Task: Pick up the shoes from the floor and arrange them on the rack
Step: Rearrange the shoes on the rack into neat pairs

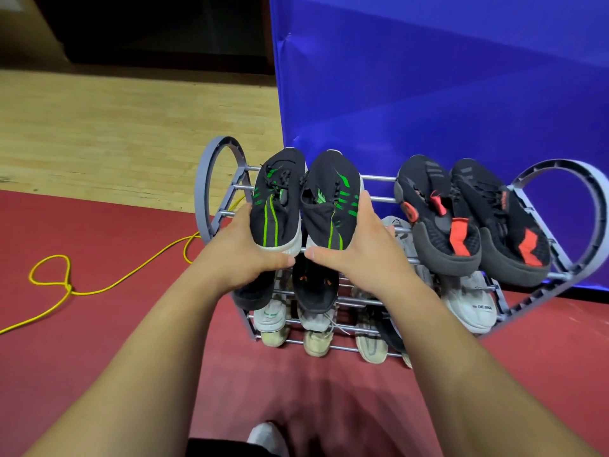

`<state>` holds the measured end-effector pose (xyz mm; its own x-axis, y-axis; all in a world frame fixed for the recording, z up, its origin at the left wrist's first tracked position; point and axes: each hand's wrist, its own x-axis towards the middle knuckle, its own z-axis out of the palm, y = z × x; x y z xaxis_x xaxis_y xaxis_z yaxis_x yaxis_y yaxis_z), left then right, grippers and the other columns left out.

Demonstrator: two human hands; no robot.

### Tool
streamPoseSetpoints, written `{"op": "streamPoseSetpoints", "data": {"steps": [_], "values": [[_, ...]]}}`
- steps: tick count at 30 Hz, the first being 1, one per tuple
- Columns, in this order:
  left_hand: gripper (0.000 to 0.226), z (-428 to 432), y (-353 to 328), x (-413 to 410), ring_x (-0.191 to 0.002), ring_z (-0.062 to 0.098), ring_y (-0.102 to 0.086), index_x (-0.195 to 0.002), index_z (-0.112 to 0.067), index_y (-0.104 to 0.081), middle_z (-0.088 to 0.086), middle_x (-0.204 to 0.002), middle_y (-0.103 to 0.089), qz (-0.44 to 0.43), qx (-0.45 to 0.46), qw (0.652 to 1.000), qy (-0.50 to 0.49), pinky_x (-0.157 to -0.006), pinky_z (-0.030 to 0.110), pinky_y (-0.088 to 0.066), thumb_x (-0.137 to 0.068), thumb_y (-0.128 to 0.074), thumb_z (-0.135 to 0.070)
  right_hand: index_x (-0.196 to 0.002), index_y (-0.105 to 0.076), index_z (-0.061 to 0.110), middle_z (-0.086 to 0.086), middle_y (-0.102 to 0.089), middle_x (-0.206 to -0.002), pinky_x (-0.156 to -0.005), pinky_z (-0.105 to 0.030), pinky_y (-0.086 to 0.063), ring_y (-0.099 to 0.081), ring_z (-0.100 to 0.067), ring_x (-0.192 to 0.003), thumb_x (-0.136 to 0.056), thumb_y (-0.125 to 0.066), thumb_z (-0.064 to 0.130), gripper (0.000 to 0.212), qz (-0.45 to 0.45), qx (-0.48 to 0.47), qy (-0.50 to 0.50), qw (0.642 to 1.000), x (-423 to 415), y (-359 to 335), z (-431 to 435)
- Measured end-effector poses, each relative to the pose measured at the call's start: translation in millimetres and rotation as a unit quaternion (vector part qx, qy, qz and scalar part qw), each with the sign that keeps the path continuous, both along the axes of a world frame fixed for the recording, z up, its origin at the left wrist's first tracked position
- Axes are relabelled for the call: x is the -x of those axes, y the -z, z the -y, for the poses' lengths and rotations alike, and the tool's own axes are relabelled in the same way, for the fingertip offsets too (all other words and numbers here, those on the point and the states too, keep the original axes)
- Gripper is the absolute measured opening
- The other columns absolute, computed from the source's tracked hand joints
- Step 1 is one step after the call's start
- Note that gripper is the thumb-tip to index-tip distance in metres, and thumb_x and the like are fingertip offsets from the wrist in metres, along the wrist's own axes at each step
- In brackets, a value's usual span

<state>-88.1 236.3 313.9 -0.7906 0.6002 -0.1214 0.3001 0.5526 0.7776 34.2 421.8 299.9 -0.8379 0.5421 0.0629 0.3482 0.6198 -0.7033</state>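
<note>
Over red floor [115, 341], left grip [244, 255] clasps one black green-striped shoe [278, 192], right grip [359, 245] its twin [333, 189].

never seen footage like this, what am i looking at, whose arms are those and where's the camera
There is no machine here. The one picture comes from a wide-angle camera worn on a person's head, looking forward and down, so the two bare arms are the wearer's own. The left hand and right hand each grip the heel end of one shoe from a pair of black knit shoes with green stripes, at the top tier of a grey bar shoe rack. Black shoes with red accents sit on that tier, pale shoes lower down. A yellow cord lies on the red floor.
</note>
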Motion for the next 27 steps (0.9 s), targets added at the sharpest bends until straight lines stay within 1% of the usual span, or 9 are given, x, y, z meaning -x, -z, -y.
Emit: {"op": "streamPoseSetpoints", "data": {"steps": [2, 5, 7, 10, 12, 16, 19, 22, 27], "values": [[0.087, -1, 1, 1, -0.102, -0.001, -0.066, -0.131, -0.040, -0.045, -0.025, -0.113, -0.067, -0.002, 0.002, 1.000, -0.006, -0.095, 0.038, -0.054, -0.057, -0.089, -0.047, -0.158, -0.011, 0.035, 0.019, -0.055, -0.143, -0.122, -0.060, -0.016, -0.050, -0.017, -0.135, -0.054, -0.075, 0.078, 0.130, 0.002, 0.004, 0.007, 1.000, 2, 3, 0], [0.086, -2, 0, 0, -0.098, 0.002, -0.066, -0.131, -0.039, -0.044, -0.023, -0.110, -0.067, -0.007, 0.003, 1.000, -0.017, -0.091, 0.036, -0.055, -0.057, -0.088, -0.044, -0.157, -0.014, 0.035, 0.019, -0.056, -0.141, -0.122, -0.060, -0.014, -0.052, -0.017, -0.133, -0.054, -0.074, 0.078, 0.127, 0.001, 0.001, 0.008, 1.000, 3, 5, 0], [0.082, -2, -1, -1, -0.095, -0.001, -0.066, -0.131, -0.038, -0.044, -0.023, -0.108, -0.067, -0.008, -0.003, 1.000, -0.021, -0.084, 0.030, -0.054, -0.060, -0.088, -0.038, -0.156, -0.014, 0.036, 0.019, -0.057, -0.140, -0.121, -0.061, -0.018, -0.052, -0.018, -0.133, -0.053, -0.074, 0.080, 0.127, 0.002, 0.003, 0.003, 1.000, 4, 5, 1], [0.077, -1, -4, -3, -0.085, -0.012, -0.064, -0.128, -0.039, -0.045, -0.026, -0.103, -0.067, -0.002, -0.016, 1.000, -0.026, -0.074, 0.020, -0.050, -0.065, -0.088, -0.030, -0.153, -0.017, 0.039, 0.020, -0.059, -0.135, -0.116, -0.062, -0.030, -0.055, -0.018, -0.129, -0.051, -0.074, 0.081, 0.124, 0.004, 0.006, 0.002, 1.000, 4, 6, 4], [0.078, -1, -5, -4, -0.087, -0.011, -0.064, -0.130, -0.039, -0.045, -0.026, -0.104, -0.067, 0.002, -0.017, 0.999, -0.028, -0.076, 0.021, -0.050, -0.065, -0.088, -0.029, -0.151, -0.019, 0.040, 0.020, -0.060, -0.130, -0.113, -0.062, -0.034, -0.056, -0.019, -0.126, -0.052, -0.074, 0.081, 0.120, 0.000, 0.007, 0.000, 1.000, 4, 6, 4], [0.075, -2, -6, -6, -0.092, -0.004, -0.065, -0.127, -0.037, -0.045, -0.024, -0.106, -0.067, -0.002, -0.009, 1.000, -0.030, -0.075, 0.023, -0.050, -0.066, -0.087, -0.029, -0.151, -0.020, 0.039, 0.021, -0.062, -0.129, -0.116, -0.063, -0.028, -0.056, -0.019, -0.127, -0.052, -0.072, 0.083, 0.120, 0.009, 0.000, -0.006, 1.000, 4, 5, 3], [0.073, -2, -5, -7, -0.092, 0.001, -0.067, -0.127, -0.035, -0.046, -0.022, -0.104, -0.068, 0.005, -0.007, 0.999, -0.032, -0.082, 0.030, -0.054, -0.065, -0.086, -0.031, -0.145, -0.027, 0.041, 0.021, -0.064, -0.123, -0.111, -0.058, -0.036, -0.058, -0.018, -0.122, -0.052, -0.073, 0.082, 0.112, 0.006, -0.001, -0.016, 1.000, 0, 3, 2], [0.075, 0, -6, -10, -0.092, 0.004, -0.069, -0.128, -0.034, -0.047, -0.020, -0.103, -0.070, 0.010, -0.003, 0.999, -0.036, -0.084, 0.035, -0.056, -0.063, -0.086, -0.035, -0.137, -0.031, 0.044, 0.022, -0.065, -0.118, -0.105, -0.053, -0.043, -0.059, -0.017, -0.118, -0.053, -0.075, 0.078, 0.101, 0.006, 0.008, -0.033, 0.999, -6, 1, 2], [0.075, 2, -7, -22, -0.092, 0.004, -0.067, -0.130, -0.032, -0.045, -0.019, -0.105, -0.069, 0.005, -0.008, 0.999, -0.051, -0.083, 0.032, -0.054, -0.067, -0.084, -0.029, -0.134, -0.033, 0.044, 0.018, -0.065, -0.118, -0.099, -0.051, -0.049, -0.060, -0.019, -0.118, -0.052, -0.074, 0.081, 0.099, 0.007, 0.012, -0.039, 0.999, -11, 4, 1]]}}
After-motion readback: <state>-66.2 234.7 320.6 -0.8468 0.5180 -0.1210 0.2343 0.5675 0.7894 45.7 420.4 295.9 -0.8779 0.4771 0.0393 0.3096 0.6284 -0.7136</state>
